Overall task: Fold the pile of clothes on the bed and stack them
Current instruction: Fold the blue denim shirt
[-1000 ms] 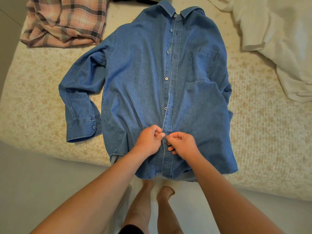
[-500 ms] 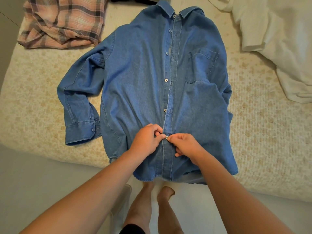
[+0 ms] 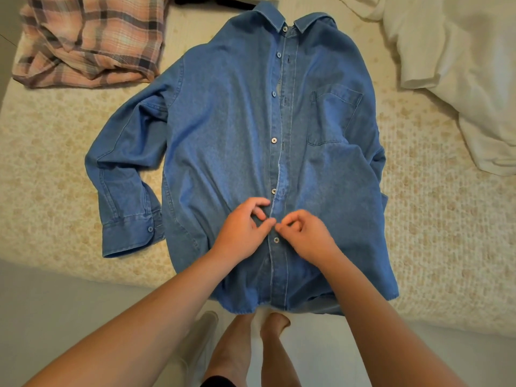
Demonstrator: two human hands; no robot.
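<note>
A blue denim shirt [image 3: 229, 141] lies face up on the bed, collar away from me, hem hanging over the near edge. Its left sleeve is bent beside the body, and its right sleeve is tucked along the side. My left hand [image 3: 241, 233] and my right hand [image 3: 305, 236] meet at the front placket low on the shirt. Their curled fingertips pinch the placket edges just above a fastened button [image 3: 276, 240]. The buttons higher up look unfastened.
A crumpled pink plaid shirt [image 3: 89, 43] lies at the bed's far left corner. White garments [image 3: 460, 65] are heaped at the far right. The cream patterned bedspread [image 3: 55, 152] shows around the shirt. My bare feet stand on the pale floor [image 3: 42, 308] below the hem.
Both hands have slid a little up the placket. The button they were working at now shows fastened just below the fingertips.
</note>
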